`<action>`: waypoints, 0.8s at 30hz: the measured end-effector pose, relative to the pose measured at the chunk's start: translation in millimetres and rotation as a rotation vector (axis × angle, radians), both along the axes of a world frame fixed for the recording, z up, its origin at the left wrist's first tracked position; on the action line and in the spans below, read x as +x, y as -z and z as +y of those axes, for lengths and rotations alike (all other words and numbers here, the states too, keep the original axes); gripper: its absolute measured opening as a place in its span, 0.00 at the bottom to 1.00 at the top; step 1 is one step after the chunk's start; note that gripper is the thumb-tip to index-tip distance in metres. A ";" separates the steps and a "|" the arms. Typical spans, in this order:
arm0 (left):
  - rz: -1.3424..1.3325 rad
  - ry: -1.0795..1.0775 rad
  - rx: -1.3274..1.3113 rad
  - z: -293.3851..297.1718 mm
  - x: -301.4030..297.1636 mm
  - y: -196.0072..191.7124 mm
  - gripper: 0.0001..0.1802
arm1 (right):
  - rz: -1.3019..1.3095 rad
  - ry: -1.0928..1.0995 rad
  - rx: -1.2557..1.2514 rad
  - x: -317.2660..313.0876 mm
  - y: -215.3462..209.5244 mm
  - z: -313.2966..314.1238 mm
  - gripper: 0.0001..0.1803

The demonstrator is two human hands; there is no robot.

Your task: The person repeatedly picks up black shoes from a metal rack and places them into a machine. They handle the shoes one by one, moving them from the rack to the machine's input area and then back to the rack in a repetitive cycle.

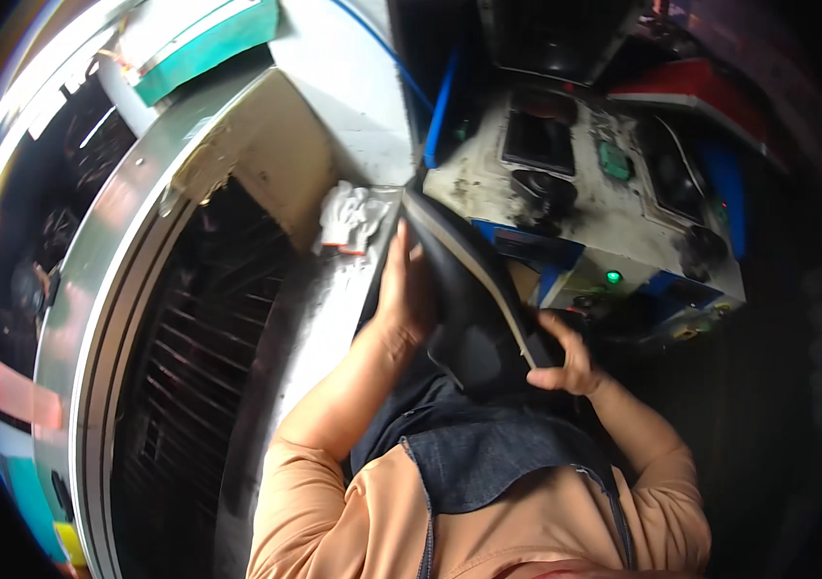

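Between my hands, close in front of my body, is a dark boot [459,299] with a tan strip along its sole edge. It is tilted, its toe pointing up and away and its heel end nearer my right side. My left hand [405,294] presses against the left side of the upper, fingers partly hidden behind it. At the heel end of the sole my right hand [563,355] grips with thumb and fingers. A dark denim apron [488,463] covers my lap.
Beyond the boot on the right stands a grimy machine [474,188] with dark pads and a lit green button [614,277]. White gloves [350,218] lie on a ledge ahead. To the left runs a metal-framed conveyor [102,289] with a dark slatted opening. A pink container [20,391] is at far left.
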State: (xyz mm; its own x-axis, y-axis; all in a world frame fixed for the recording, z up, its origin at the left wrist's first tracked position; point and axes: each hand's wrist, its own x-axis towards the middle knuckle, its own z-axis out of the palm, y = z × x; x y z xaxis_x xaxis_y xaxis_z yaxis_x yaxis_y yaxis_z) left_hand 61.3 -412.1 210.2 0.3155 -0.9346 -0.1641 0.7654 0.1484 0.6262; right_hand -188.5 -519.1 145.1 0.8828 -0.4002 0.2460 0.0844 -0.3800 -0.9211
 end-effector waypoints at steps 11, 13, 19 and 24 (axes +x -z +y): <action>-1.659 -0.161 0.508 0.0 115.5 125.9 0.18 | -0.284 0.288 0.667 14.0 -113.0 -125.9 0.20; -1.856 -0.260 0.715 27.1 148.2 189.2 0.20 | -0.153 0.478 0.448 45.8 -140.1 -149.4 0.23; -1.973 -0.352 0.774 49.7 153.0 220.9 0.23 | 0.077 0.719 0.092 126.6 -151.3 -259.0 0.36; -1.935 -0.366 0.774 49.4 154.0 219.5 0.22 | 0.317 0.989 -0.255 187.7 -116.9 -319.8 0.42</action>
State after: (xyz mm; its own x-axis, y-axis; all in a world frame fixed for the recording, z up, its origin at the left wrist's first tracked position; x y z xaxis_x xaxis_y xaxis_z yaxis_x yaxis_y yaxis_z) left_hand 215.3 -362.8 -9.3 0.6259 -0.7251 0.2871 -0.7684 -0.5103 0.3863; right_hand -0.8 -838.8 262.0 0.2322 -0.9426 0.2399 -0.5963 -0.3328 -0.7305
